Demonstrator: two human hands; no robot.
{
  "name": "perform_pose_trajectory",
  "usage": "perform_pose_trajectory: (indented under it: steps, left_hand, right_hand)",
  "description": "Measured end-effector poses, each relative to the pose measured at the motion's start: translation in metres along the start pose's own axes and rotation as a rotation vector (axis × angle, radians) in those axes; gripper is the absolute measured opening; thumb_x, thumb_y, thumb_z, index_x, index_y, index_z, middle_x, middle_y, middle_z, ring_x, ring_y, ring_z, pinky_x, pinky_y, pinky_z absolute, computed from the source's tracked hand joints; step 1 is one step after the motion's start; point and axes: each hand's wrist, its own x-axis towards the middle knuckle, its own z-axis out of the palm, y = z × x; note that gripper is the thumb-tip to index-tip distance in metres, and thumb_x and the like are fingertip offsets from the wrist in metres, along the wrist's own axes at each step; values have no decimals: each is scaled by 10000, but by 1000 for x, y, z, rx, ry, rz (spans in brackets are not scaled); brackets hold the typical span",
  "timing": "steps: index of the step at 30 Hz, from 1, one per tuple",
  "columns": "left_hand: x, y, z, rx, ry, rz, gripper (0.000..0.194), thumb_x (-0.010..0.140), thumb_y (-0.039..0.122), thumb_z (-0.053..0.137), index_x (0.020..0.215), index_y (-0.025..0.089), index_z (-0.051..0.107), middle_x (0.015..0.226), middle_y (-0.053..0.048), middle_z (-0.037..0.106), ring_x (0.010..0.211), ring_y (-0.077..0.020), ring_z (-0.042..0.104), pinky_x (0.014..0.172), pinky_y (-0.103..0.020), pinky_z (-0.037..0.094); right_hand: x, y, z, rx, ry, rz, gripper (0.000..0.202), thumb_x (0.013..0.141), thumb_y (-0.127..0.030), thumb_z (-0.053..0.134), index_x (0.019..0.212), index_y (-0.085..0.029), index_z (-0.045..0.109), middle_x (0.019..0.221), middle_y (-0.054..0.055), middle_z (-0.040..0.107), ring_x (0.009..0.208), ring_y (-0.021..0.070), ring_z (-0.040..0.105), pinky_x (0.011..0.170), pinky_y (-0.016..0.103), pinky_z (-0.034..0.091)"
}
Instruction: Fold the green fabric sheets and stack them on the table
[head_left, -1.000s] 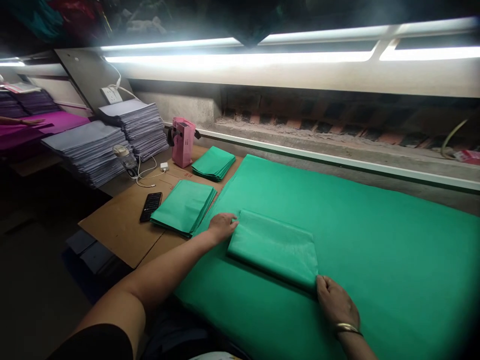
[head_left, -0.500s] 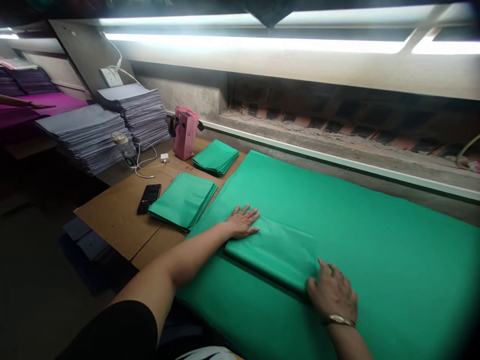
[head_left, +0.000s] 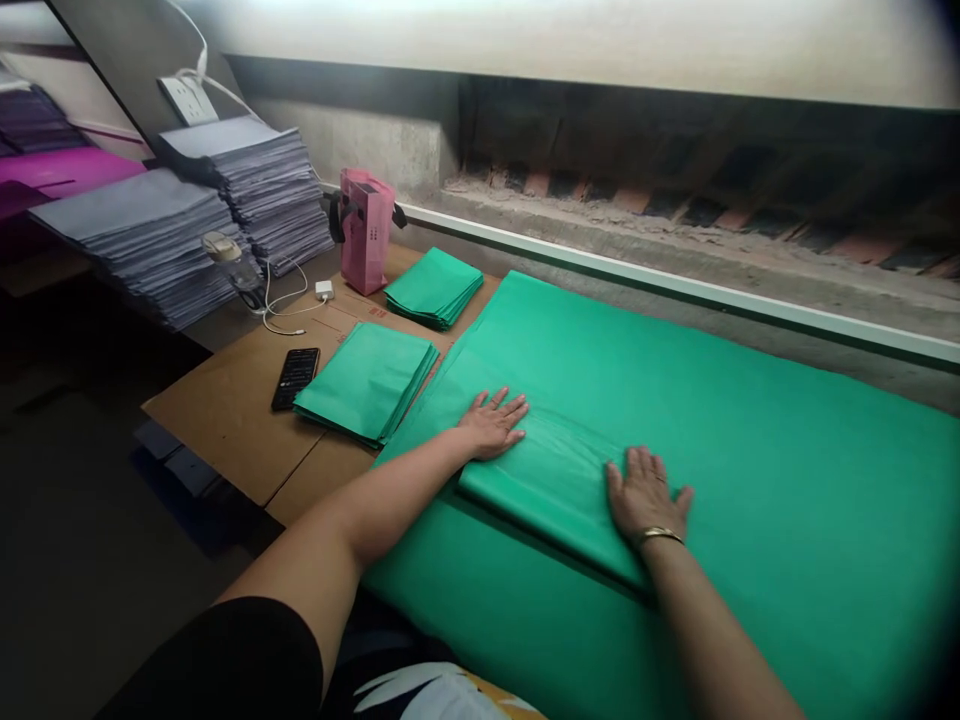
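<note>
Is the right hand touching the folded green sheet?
Touching. The head view shows the right hand lying flat, palm down, on the folded green sheet.

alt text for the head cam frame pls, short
Both hands, left hand and right hand, press flat with spread fingers on a folded green sheet lying on a large green stack. To the left, a brown board holds two folded green piles, a phone and a pink bag.

no readable text anywhere, faint red marks on cardboard sheet [head_left: 247, 400], small dark print on pink bag [head_left: 366, 232] both illegible
</note>
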Motion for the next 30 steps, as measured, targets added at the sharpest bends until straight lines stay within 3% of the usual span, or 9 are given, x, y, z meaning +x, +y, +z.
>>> perform_pose_trajectory:
  steps: [2,4,10,13,15,19,23,27,30]
  left_hand:
    - [3,-1,0,-16,-12,-20,594,912,537,184,1451,293,145,1522,71,63,1400,-248,-20,1123,-515,56]
    - [5,-2,-2,-27,-31,-27,593,911,528,186,1452,288,147,1521,75,50,1399,-248,-29,1124,-512,49]
    - [8,-5,-10,-64,-131,-14,619,906,555,128,1456,273,111,1520,76,-3,1397,-242,-63,1120,-514,18]
    - [7,-7,-14,-61,-166,-12,646,896,589,113,1457,270,90,1521,65,-15,1396,-240,-70,1119,-508,14]
    - [7,-9,-16,-47,-174,-14,672,887,610,110,1459,259,73,1522,53,-21,1396,-242,-69,1119,-507,15]
    - [10,-1,-20,-5,-162,-41,717,871,645,127,1461,247,46,1525,26,-27,1396,-255,-64,1121,-506,26]
    - [-15,44,-16,59,-148,-85,821,835,701,198,1464,196,45,1518,-37,-85,1379,-314,-116,1112,-535,14]
    - [-85,78,1,65,-117,264,831,812,744,171,1462,231,98,1522,-19,2,1396,-265,-68,1126,-495,3]
    - [-130,62,8,102,-66,221,799,838,712,157,1462,218,86,1521,-33,18,1401,-248,-28,1125,-488,9]
  right_hand:
    - [-12,14,1,-2,8,81,684,932,-507,18,1454,-100,188,1495,36,48,1360,235,19,1057,609,64]
    - [-32,-4,0,-19,-3,68,698,935,-527,59,1452,-75,185,1495,57,30,1359,254,-17,1061,599,31]
    - [-103,-163,-5,115,10,-527,779,914,-631,151,1457,-74,164,1494,89,36,1348,263,-114,1052,560,-94]
    - [-116,-194,-9,220,15,-669,736,929,-597,116,1461,-90,154,1494,79,80,1354,242,-89,1058,549,-93]
    - [-119,-175,-8,205,23,-677,725,929,-604,126,1467,-118,131,1498,51,36,1353,222,-102,1061,545,-91]
    - [-131,-77,4,4,29,-374,760,911,-648,198,1468,-135,133,1497,44,-40,1338,235,-162,1049,562,-102]
    - [-148,-2,16,-161,28,-86,762,914,-622,205,1464,-101,125,1497,61,-52,1343,232,-141,1065,569,-24]
    - [-153,7,18,-154,69,-70,774,903,-624,150,1461,-88,140,1499,82,-32,1349,232,-111,1069,565,20]
    - [-151,1,18,-106,108,-62,789,888,-623,128,1456,-77,163,1498,103,6,1355,229,-76,1070,552,40]
